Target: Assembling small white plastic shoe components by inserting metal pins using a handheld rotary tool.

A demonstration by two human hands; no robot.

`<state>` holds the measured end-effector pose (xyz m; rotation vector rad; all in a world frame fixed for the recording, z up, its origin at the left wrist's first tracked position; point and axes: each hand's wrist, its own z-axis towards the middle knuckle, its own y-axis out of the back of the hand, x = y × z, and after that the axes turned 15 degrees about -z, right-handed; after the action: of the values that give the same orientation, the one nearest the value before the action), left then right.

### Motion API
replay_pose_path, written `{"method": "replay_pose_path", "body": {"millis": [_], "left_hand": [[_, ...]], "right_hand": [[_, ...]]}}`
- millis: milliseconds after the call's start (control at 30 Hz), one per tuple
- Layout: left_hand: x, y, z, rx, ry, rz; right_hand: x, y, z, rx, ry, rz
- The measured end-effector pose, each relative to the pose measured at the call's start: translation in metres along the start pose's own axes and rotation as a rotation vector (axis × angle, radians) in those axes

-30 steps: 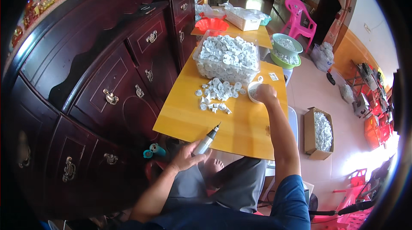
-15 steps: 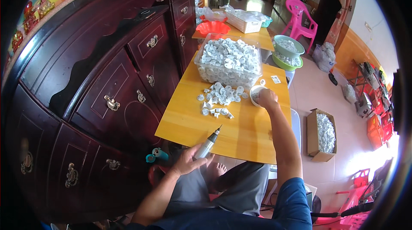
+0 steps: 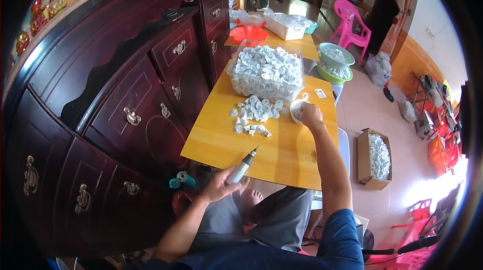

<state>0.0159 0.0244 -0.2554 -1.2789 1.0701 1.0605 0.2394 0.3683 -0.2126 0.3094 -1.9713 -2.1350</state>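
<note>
My left hand point(image 3: 217, 187) is wrapped round a grey electric screwdriver point(image 3: 238, 170), held at the near table edge with its thin bit pointing up and away. My right hand point(image 3: 311, 114) reaches down into a small white bowl point(image 3: 293, 117). Its fingers are bunched together inside, and what they pinch, if anything, is hidden. Left of the bowl lies a loose pile of small white plastic parts point(image 3: 259, 108) on the yellow wooden table point(image 3: 271, 157). A few parts sit in a row in front of that pile.
Behind the pile stands a clear plastic bin point(image 3: 293, 88) heaped with white parts. A dark wooden cabinet point(image 3: 115, 84) lines the left side. Farther back are a red dish point(image 3: 249, 33), a white basket point(image 3: 292, 30) and stacked basins point(image 3: 326, 58). A cardboard box point(image 3: 364, 162) of parts sits at right.
The whole view has shifted slightly. My right hand stays in the white bowl, and my left hand still holds the electric screwdriver in nearly the same place.
</note>
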Motion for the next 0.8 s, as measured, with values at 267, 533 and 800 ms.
{"method": "replay_pose_path", "body": {"millis": [267, 533, 800], "left_hand": [[-0.012, -0.007, -0.001, 0.002, 0.015, 0.022], [-0.018, -0.010, -0.002, -0.026, 0.033, 0.065], [-0.024, -0.011, -0.006, -0.059, 0.012, 0.033]], "right_hand": [[-0.010, -0.004, -0.005, -0.222, -0.042, 0.263], [0.052, 0.005, -0.085, 0.019, 0.006, 1.391], [0.102, -0.024, -0.142, 0.386, 0.002, 1.621]]}}
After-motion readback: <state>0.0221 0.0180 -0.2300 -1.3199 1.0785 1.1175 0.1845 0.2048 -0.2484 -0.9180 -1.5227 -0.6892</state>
